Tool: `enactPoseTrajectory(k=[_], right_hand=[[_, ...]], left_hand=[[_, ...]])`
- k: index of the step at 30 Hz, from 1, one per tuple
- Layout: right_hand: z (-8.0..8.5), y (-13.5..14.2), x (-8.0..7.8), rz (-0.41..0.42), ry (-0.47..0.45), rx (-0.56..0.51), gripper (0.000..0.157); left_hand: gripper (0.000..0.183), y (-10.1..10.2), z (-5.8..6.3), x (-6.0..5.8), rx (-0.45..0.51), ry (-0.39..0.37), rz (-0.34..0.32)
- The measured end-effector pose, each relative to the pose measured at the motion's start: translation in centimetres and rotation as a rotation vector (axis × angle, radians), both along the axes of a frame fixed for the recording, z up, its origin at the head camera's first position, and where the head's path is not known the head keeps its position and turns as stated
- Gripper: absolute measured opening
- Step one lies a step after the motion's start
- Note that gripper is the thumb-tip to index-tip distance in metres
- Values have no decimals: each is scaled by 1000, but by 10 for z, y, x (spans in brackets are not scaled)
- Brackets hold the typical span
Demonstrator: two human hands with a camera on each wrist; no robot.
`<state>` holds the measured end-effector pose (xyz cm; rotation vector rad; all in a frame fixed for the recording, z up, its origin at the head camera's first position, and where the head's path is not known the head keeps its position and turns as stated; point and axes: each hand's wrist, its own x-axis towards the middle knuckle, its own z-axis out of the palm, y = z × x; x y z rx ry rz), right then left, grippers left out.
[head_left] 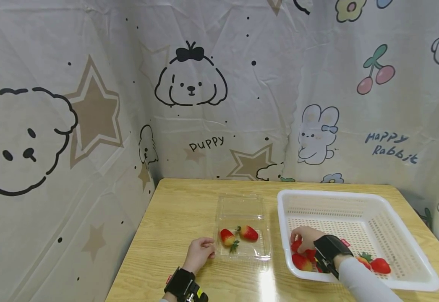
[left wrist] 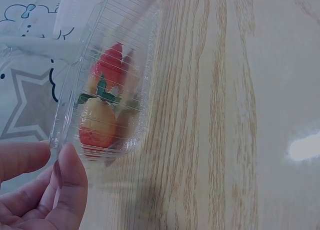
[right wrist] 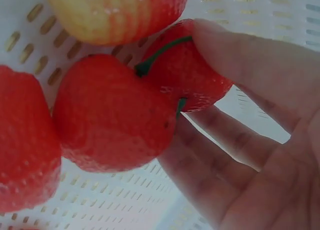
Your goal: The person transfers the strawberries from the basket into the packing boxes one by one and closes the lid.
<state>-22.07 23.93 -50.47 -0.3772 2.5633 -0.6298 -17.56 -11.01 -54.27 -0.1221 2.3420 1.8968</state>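
A clear plastic clamshell box [head_left: 262, 247] lies with its lid folded back on the table, two strawberries [head_left: 248, 233] inside. My left hand [head_left: 199, 253] pinches the box's left rim between thumb and fingers, as the left wrist view shows up close. Inside the white basket [head_left: 359, 283], my right hand [head_left: 307, 237] is at the left end, among several strawberries [head_left: 301, 261]. In the right wrist view its thumb and fingers grip a red strawberry [right wrist: 185, 72] with a thin green stem. Another red strawberry [right wrist: 112, 115] sits right against that one, near the fingertips.
More strawberries [head_left: 380, 265] lie at the basket's near side, under and beside the right forearm. The wooden table [head_left: 181, 205] stands against a printed curtain [head_left: 227, 121] at the back and left. The basket's raised walls stand to the right of the box.
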Motion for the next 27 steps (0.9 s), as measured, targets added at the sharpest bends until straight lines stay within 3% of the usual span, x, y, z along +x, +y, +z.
enactPoseTrajectory(k=[8, 19, 23, 27], right_hand=[[3, 7, -5, 85, 40, -63, 26], [22, 12, -11, 7, 111, -62, 26], [36, 17, -16, -12, 133, -95, 26], [56, 22, -22, 23, 232, -146, 25]], left_hand=[[26, 1, 2, 1, -4, 13, -2], [27, 0, 1, 0, -1, 5, -6], [27, 1, 2, 1, 0, 16, -8], [27, 1, 2, 1, 9, 19, -9]])
